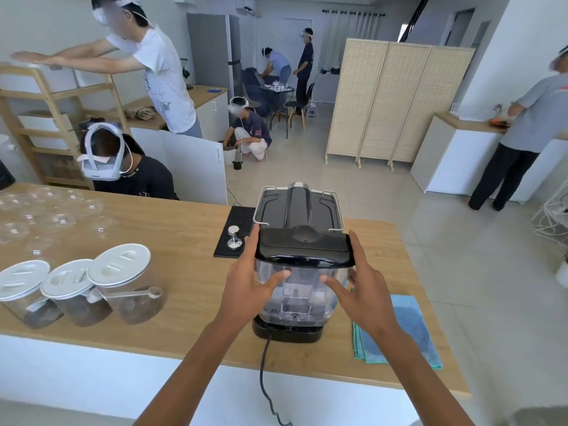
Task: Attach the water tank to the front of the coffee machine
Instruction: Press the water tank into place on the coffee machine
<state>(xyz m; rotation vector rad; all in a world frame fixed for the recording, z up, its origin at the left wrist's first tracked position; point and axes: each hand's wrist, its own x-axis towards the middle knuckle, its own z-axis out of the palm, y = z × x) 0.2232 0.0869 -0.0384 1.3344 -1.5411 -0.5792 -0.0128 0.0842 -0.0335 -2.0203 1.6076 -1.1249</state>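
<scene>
A clear water tank (302, 298) with a glossy black lid stands upright against the near side of the black coffee machine (299, 207) on the wooden counter. My left hand (249, 281) grips the tank's left side, thumb across its front. My right hand (365, 284) holds the right side the same way. The tank's bottom rests on the machine's black base (287, 332). A black power cord (264, 373) runs from the base over the counter's near edge.
Three lidded glass jars (76, 290) and clear glasses (46, 216) stand on the left. A black mat with a metal tamper (235, 238) lies left of the machine. A folded blue cloth (408, 330) lies on the right. Several people work beyond the counter.
</scene>
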